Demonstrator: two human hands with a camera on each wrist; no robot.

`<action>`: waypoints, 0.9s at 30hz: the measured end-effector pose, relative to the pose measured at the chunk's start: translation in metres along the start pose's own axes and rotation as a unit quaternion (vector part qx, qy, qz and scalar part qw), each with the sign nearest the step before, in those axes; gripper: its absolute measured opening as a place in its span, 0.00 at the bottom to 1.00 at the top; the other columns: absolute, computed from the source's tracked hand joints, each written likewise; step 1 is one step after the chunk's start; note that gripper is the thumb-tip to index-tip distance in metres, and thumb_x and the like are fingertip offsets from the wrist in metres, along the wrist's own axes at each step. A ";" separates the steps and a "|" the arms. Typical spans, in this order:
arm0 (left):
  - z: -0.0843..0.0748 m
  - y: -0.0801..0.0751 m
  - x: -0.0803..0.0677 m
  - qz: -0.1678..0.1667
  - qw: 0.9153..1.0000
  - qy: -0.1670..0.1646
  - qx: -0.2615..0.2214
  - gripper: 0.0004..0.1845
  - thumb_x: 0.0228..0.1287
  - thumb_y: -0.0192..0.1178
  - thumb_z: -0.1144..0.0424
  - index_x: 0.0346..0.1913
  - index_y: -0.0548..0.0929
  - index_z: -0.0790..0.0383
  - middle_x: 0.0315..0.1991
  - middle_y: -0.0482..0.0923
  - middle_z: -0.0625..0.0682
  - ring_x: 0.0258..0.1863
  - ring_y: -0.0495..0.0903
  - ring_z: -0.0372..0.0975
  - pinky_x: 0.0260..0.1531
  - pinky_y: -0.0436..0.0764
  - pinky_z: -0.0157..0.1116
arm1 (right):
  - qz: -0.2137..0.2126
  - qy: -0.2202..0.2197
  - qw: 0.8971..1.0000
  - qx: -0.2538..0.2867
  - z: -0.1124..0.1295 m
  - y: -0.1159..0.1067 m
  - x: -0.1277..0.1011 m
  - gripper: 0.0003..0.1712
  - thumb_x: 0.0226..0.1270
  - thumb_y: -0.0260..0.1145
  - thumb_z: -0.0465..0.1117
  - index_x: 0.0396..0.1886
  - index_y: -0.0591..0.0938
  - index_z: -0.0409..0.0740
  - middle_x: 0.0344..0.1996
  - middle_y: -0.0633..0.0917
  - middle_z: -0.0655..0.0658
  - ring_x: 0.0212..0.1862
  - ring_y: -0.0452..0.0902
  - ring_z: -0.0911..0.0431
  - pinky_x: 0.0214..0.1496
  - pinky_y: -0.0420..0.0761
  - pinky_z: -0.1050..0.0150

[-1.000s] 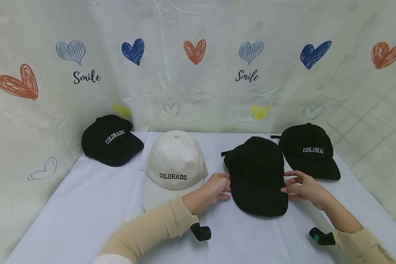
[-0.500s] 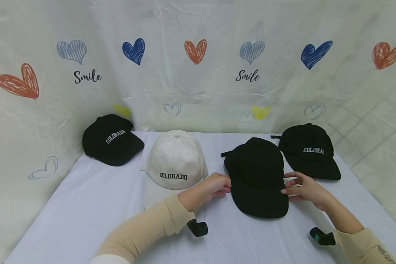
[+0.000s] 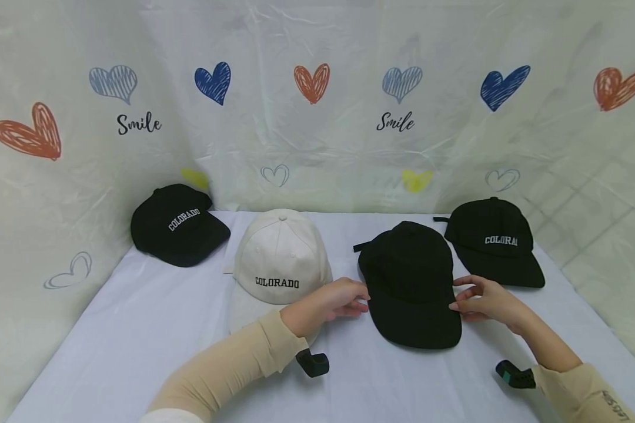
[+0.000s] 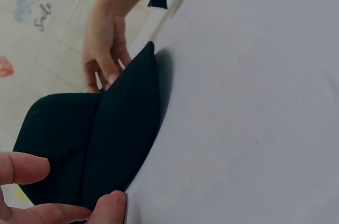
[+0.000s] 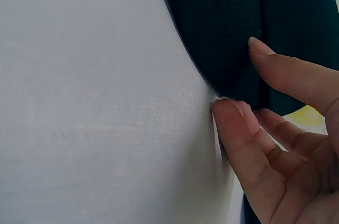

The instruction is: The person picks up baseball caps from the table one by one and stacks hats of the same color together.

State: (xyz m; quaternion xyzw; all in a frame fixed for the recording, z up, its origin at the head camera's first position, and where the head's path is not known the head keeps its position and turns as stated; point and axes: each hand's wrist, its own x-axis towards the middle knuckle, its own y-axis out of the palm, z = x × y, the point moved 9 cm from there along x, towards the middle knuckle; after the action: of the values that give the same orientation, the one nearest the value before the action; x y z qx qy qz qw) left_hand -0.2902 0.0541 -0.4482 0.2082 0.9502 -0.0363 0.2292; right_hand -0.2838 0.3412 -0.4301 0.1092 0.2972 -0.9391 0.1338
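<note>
A plain black cap (image 3: pixel 413 294) lies on the white-covered table, brim toward me, no lettering visible on its front. At its left edge my left hand (image 3: pixel 344 299) holds it with bent fingers; in the left wrist view, fingertips (image 4: pixel 108 208) meet the low brim edge. My right hand (image 3: pixel 489 302) pinches the opposite edge. In the right wrist view its thumb (image 5: pixel 288 70) lies against the cap's side while other fingertips are at the lower edge. A cream cap (image 3: pixel 277 258) lettered COLORADO sits just left, its brim partly behind my left forearm.
One black COLORADO cap (image 3: pixel 177 226) stands at the back left. Another black cap (image 3: pixel 494 241) is close behind my right hand, its lettering partly visible. A light backdrop (image 3: pixel 317 141) printed with hearts rises behind the table (image 3: pixel 122 352).
My left hand shifts slightly to the left and its fingers curl more than a second ago. The cap between my hands barely moves, and my right hand keeps its place.
</note>
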 end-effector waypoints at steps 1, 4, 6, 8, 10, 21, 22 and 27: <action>0.000 0.000 0.000 0.001 1.000 0.000 0.000 0.11 0.67 0.58 0.69 0.49 0.80 0.69 0.47 0.80 0.53 0.41 0.85 0.42 0.50 0.84 0.40 | 0.000 0.002 1.000 -0.002 0.000 0.000 0.000 0.40 0.68 0.73 0.38 0.68 0.62 0.21 0.40 0.80 0.41 0.38 0.82 0.52 0.42 0.88 0.60; -0.001 0.000 0.000 0.001 1.000 -0.003 -0.001 0.11 0.68 0.59 0.69 0.50 0.80 0.69 0.47 0.79 0.52 0.39 0.85 0.41 0.50 0.85 0.39 | 0.004 0.002 1.000 -0.003 0.000 -0.001 0.001 0.40 0.68 0.72 0.38 0.67 0.62 0.21 0.39 0.80 0.42 0.38 0.81 0.53 0.41 0.87 0.61; -0.001 0.000 0.000 0.001 1.000 -0.007 -0.001 0.11 0.68 0.59 0.68 0.51 0.79 0.69 0.48 0.79 0.52 0.39 0.85 0.42 0.49 0.85 0.38 | 0.008 -0.002 1.000 -0.001 0.001 -0.001 0.002 0.39 0.69 0.71 0.36 0.67 0.62 0.20 0.38 0.80 0.42 0.38 0.81 0.53 0.41 0.88 0.61; -0.001 0.000 -0.001 0.001 1.000 -0.009 -0.003 0.13 0.69 0.59 0.68 0.53 0.79 0.70 0.49 0.78 0.53 0.39 0.85 0.42 0.49 0.85 0.37 | 0.012 -0.005 1.000 0.001 0.000 -0.002 0.003 0.37 0.70 0.70 0.35 0.67 0.62 0.19 0.38 0.80 0.42 0.37 0.82 0.54 0.40 0.88 0.60; 0.000 0.001 -0.001 0.003 1.000 -0.011 -0.002 0.16 0.70 0.59 0.68 0.57 0.78 0.71 0.52 0.78 0.54 0.41 0.85 0.43 0.50 0.85 0.38 | 0.016 -0.009 1.000 0.003 0.000 -0.002 0.003 0.36 0.71 0.68 0.34 0.67 0.61 0.19 0.38 0.81 0.42 0.37 0.82 0.54 0.40 0.88 0.60; 0.000 0.004 -0.003 0.031 0.999 -0.008 -0.003 0.28 0.71 0.58 0.68 0.71 0.70 0.72 0.69 0.71 0.59 0.48 0.85 0.46 0.55 0.82 0.42 | 0.021 -0.008 1.000 -0.008 -0.001 -0.005 0.005 0.33 0.73 0.67 0.35 0.66 0.63 0.19 0.38 0.81 0.43 0.38 0.82 0.52 0.40 0.88 0.59; 0.000 0.004 -0.004 0.034 0.999 -0.007 -0.002 0.28 0.71 0.57 0.68 0.71 0.70 0.72 0.69 0.71 0.60 0.49 0.85 0.47 0.56 0.82 0.43 | 0.021 -0.008 1.000 -0.009 0.000 -0.005 0.005 0.33 0.73 0.67 0.35 0.66 0.63 0.19 0.38 0.81 0.43 0.38 0.82 0.51 0.40 0.88 0.59; -0.004 0.005 -0.010 0.047 0.999 -0.003 0.002 0.28 0.72 0.56 0.68 0.72 0.69 0.71 0.68 0.71 0.59 0.51 0.83 0.48 0.59 0.80 0.44 | 0.028 -0.013 0.999 -0.017 0.004 -0.006 0.004 0.30 0.74 0.64 0.35 0.65 0.65 0.19 0.39 0.82 0.43 0.38 0.82 0.51 0.41 0.88 0.59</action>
State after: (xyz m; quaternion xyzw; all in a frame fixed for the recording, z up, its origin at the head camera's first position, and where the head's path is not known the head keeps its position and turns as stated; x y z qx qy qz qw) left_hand -0.2816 0.0559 -0.4403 0.2527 0.9387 -0.0284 0.2328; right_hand -0.2897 0.3430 -0.4248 0.1030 0.3083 -0.9311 0.1653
